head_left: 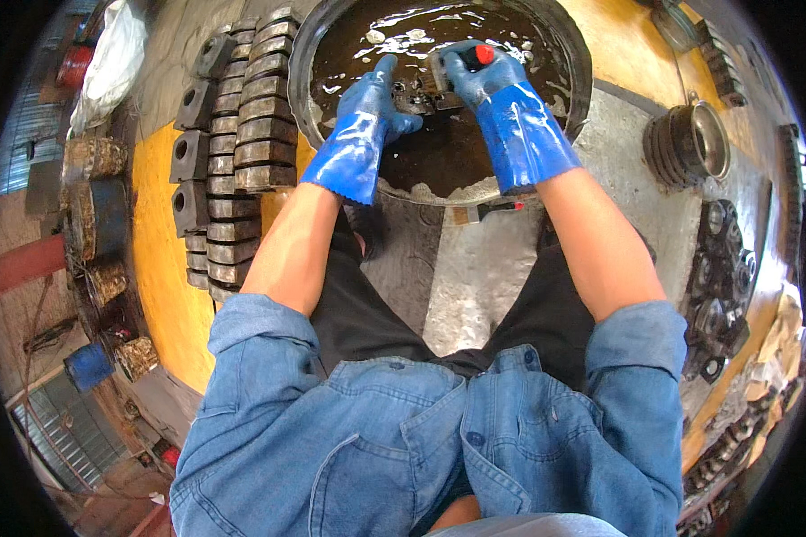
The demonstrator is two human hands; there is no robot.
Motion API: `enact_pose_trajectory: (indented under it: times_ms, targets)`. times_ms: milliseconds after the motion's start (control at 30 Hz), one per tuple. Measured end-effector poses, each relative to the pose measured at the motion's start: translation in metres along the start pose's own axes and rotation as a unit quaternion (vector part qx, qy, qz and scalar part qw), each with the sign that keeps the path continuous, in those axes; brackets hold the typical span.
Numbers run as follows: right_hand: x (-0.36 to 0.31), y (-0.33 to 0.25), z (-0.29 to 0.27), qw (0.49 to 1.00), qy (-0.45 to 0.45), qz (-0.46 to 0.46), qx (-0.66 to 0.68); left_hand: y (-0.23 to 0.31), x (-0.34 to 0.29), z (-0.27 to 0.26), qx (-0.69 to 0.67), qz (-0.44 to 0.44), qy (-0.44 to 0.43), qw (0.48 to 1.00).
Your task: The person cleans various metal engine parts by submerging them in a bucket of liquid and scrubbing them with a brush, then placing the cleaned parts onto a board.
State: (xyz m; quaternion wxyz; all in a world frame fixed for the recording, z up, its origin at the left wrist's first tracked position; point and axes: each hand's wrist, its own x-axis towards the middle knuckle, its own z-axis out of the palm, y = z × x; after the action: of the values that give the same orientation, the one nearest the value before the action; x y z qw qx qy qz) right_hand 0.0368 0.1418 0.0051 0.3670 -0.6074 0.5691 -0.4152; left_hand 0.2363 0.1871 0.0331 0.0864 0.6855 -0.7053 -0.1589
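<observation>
A wide round metal basin [302,98] of dark, sudsy liquid stands before me. Both my hands are over it in long blue rubber gloves. My right hand [488,76] is closed round a brush with a black handle and red end [484,55], its bristles [440,72] pointing left. A dark metal part [434,100] with rounded openings sits between my hands, at the bristles. My left hand [365,100] has its thumb and fingers on either side of that part's left end; their tips are partly hidden. A second brush [493,211] lies on the floor at the basin's near rim.
Long rows of stacked metal blocks [266,107] stand left of the basin. To the right are stacked metal rings [690,143] and a cluster of dark, greasy parts [721,277]. Rusty drums [98,219] and a white bag [112,58] are at the far left.
</observation>
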Motion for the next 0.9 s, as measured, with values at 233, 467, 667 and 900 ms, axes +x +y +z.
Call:
enact_pose_trajectory:
  times_ms: [233, 467, 667, 900]
  targets:
    - [0.0, 0.122, -0.048, 0.982, -0.052, 0.131, -0.127, 0.008, 0.009, 0.007, -0.034, -0.006, -0.019, 0.999]
    - [-0.044, 0.012, -0.031, 0.997, -0.054, -0.047, -0.022, -0.004, -0.004, 0.005, -0.056, -0.03, -0.006, 0.998]
    - [-0.05, 0.024, -0.036, 0.96, -0.059, -0.248, -0.118, 0.0, -0.001, 0.006, -0.064, -0.021, 0.0, 0.998]
    - [-0.061, 0.009, -0.042, 0.954, -0.097, -0.256, -0.119, -0.008, -0.006, 0.005, -0.046, -0.033, -0.001, 0.998]
